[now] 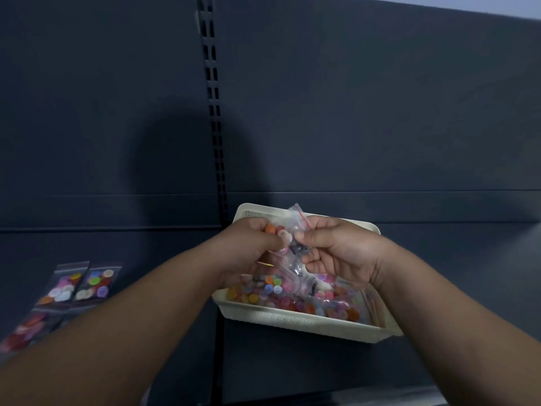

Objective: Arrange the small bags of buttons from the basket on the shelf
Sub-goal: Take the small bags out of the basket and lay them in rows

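I see the dark shelf (439, 259) carrying a cream plastic basket (292, 320) at centre, filled with small clear bags of coloured buttons. To the far left, two button bags (82, 284) lie side by side on the shelf, with a reddish bag (27, 329) nearer the camera. Above the basket, my left hand (248, 253) and right hand (339, 253) meet on a clear zip bag (292, 247) with a red seal strip. The left fingers (272, 240) pinch its button-filled part; the right fingers (304, 236) are closed on the plastic just beside them.
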The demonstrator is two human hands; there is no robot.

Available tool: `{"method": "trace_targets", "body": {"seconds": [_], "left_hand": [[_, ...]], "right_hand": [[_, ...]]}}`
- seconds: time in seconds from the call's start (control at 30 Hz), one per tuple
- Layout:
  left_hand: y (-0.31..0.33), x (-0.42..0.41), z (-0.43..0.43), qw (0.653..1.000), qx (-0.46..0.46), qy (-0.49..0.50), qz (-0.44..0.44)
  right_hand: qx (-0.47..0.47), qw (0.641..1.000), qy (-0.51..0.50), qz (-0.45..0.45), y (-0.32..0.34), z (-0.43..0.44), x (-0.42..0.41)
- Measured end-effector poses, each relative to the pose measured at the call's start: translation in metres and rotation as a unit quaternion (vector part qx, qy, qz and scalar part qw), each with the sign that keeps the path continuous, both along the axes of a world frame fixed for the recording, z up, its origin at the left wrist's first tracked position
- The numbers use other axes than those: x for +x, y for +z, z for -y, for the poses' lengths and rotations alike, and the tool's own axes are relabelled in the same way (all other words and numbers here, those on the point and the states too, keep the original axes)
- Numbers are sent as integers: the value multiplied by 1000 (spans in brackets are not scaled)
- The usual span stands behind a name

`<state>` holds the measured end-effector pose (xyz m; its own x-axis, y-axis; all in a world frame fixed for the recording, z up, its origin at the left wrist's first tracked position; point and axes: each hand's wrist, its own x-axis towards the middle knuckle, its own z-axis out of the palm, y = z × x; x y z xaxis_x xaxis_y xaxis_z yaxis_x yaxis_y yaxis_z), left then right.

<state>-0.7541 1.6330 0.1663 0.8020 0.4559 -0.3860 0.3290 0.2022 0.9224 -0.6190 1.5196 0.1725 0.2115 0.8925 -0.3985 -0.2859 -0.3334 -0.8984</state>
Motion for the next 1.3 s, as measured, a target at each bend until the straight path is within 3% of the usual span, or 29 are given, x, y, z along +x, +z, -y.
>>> {"method": "trace_targets", "body": {"seconds": [0.2, 0.47, 0.73, 1.0, 1.3], "left_hand": [[16, -37, -26, 996, -3, 76, 42], [26, -107, -62, 991, 27, 108, 77], [20, -169, -90, 991, 24, 116, 55], [3, -203, -117, 991, 48, 127, 12], [-9, -228, -145, 985, 72, 154, -11]], "right_hand": [[3, 996, 21, 84, 13, -30, -36], [20, 996, -7, 92, 23, -77, -105], [5, 974, 31, 225, 9, -105, -172], [-90, 984, -40, 147, -23, -105, -204], [-108, 978, -128, 121, -34, -122, -217]]}}
